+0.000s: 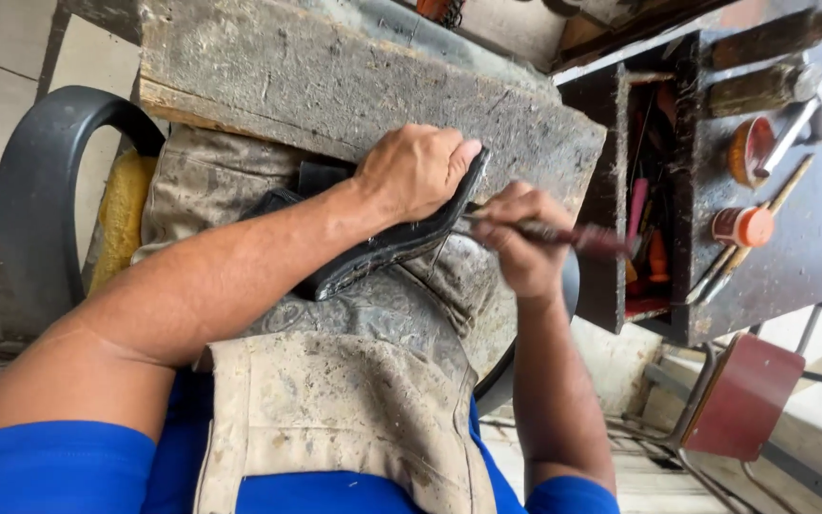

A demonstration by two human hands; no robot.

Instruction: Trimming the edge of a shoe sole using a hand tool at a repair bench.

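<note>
1. One black shoe (382, 249) lies at the frame's centre on the apron-covered lap, its toe against one worn wooden board (354, 86).
2. The left hand (416, 171) presses down, closed over the shoe's sole.
3. The right hand (523, 249) grips one dark-handled tool (573, 235), its tip touching the shoe.
4. At right, one dark work box (792, 238) carries two orange-lidded tins (742, 227).

We see soft, even daylight with faint shadows; our right hand (523, 249) and its brush (563, 234) blur in motion.
</note>
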